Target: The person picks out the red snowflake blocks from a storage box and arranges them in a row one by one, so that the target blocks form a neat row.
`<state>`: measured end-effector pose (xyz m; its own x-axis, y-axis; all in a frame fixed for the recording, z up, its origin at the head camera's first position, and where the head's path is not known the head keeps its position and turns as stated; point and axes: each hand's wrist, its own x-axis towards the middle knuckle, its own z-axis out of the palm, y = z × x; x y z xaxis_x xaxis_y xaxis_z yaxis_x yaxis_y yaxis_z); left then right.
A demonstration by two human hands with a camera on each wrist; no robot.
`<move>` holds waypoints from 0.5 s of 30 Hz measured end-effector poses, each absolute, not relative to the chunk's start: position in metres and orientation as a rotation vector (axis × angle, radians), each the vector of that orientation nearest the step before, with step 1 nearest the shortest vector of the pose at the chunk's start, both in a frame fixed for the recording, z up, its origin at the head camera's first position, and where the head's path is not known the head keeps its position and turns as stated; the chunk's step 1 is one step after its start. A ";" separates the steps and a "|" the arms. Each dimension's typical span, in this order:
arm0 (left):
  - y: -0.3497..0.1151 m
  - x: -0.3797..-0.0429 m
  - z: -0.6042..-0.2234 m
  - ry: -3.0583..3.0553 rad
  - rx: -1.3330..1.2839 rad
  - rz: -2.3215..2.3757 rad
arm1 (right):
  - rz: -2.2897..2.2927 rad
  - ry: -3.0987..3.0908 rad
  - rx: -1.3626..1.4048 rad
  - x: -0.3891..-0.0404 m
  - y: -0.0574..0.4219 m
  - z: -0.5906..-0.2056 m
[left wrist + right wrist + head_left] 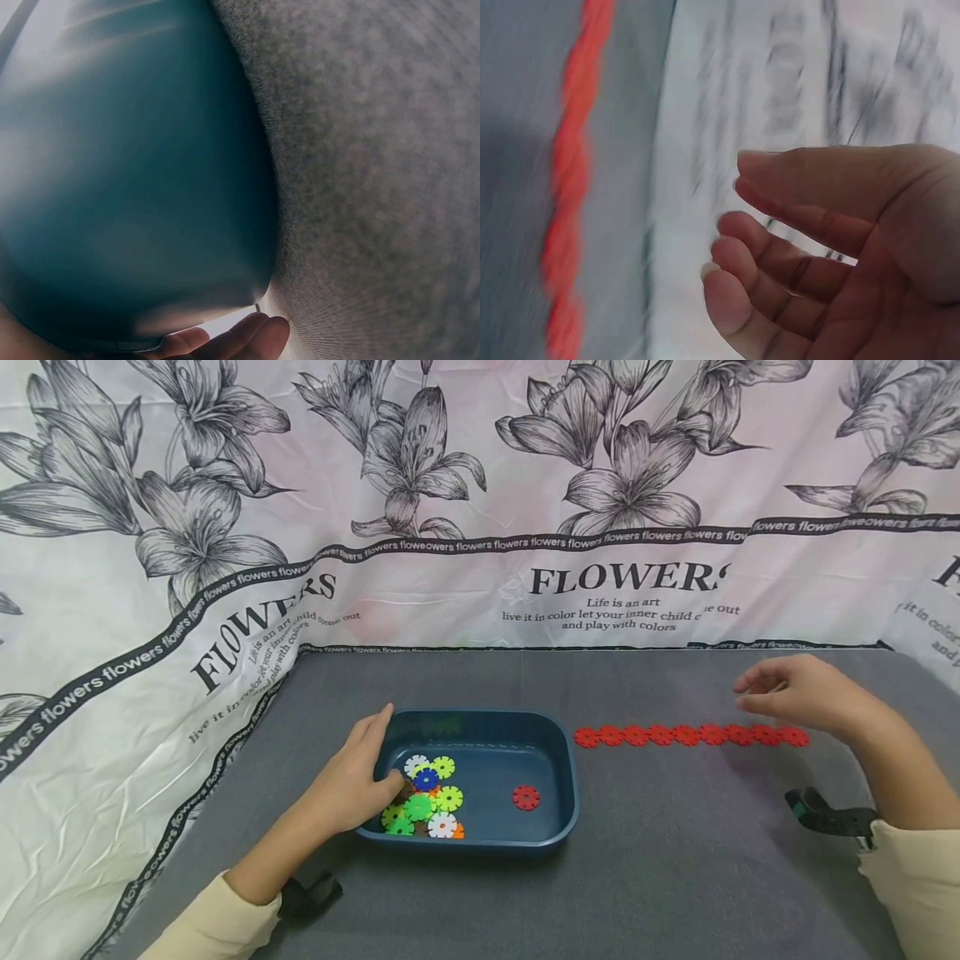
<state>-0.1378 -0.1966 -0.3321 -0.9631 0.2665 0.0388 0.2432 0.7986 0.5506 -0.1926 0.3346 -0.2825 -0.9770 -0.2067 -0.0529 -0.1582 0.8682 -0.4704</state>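
A dark blue plastic tray (491,777) stands on the grey cloth. My left hand (348,785) grips its left end, thumb over the rim and fingers along the outer side; the left wrist view shows the tray's outer wall (142,180) and fingertips (244,341) by it. Notched flower-shaped discs (420,806) in green, white, blue, orange and brown pile up at the tray's left, while one red disc (526,797) lies apart at its right. Rightward runs a row of joined red discs (685,735). Above its right end hovers my right hand (806,693), fingers loosely bent, holding nothing visible.
Grey cloth (675,877) covers the tabletop. A white sheet (450,593) with printed flowers and lettering hangs behind it and along the left side. Black wrist straps (828,814) sit at both sleeves.
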 end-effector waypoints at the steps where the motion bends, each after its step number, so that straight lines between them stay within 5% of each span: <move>1: -0.197 -0.138 -0.332 2.940 0.414 0.892 | -0.718 2.953 -0.335 -0.191 0.322 -0.279; 15: -0.197 -0.138 -0.334 2.956 0.412 0.879 | -0.540 2.967 -1.277 -0.142 0.158 -0.267</move>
<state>-0.1379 -0.1974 -0.3340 -0.9644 0.2603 0.0459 0.2430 0.8053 0.5407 -0.1419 0.1576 -0.2674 -0.6882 -0.6815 0.2487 -0.7254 0.6430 -0.2456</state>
